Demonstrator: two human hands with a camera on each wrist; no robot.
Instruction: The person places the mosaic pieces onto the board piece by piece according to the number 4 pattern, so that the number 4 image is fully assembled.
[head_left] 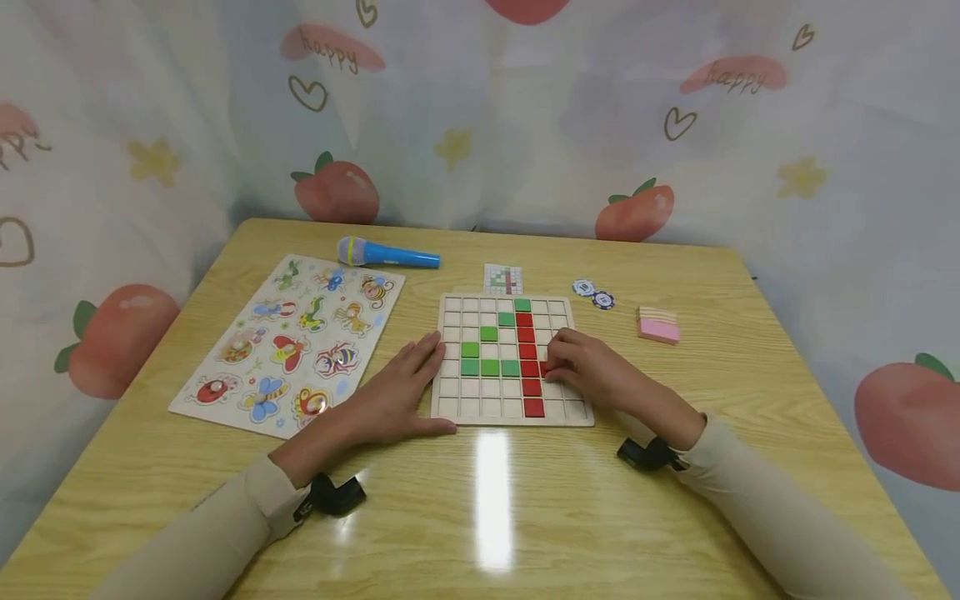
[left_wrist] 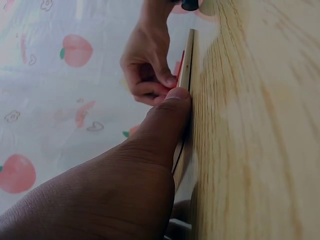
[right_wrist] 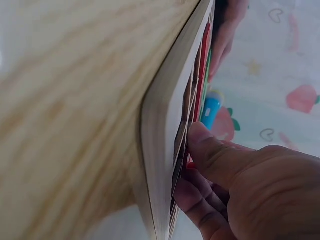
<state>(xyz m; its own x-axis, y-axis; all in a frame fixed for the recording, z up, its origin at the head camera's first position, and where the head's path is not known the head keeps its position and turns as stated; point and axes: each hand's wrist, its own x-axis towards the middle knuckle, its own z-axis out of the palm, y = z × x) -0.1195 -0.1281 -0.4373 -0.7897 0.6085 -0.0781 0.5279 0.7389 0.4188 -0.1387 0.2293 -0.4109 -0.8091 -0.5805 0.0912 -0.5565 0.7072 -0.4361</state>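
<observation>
A wooden grid board (head_left: pixel 470 407) lies on the table between the hands. Red square tiles (head_left: pixel 527 351) form a column on it, and several green tiles (head_left: pixel 490 367) make a stepped slant and a short row to the left. My right hand (head_left: pixel 600 371) pinches a red tile (head_left: pixel 545 368) between thumb and fingers, just right of the red column, low over the grid. The fingers hide part of that tile. My left hand (head_left: pixel 397 387) rests along the board's left side with straight fingers, its thumb (left_wrist: pixel 172 102) at the front edge.
A small pattern card (head_left: pixel 502 280) lies behind the board. To the left are an insect puzzle board (head_left: pixel 258 333) and a blue toy microphone (head_left: pixel 401 257). Two poker chips (head_left: pixel 592 293) and a pink block with pale strips (head_left: pixel 658 327) sit on the right.
</observation>
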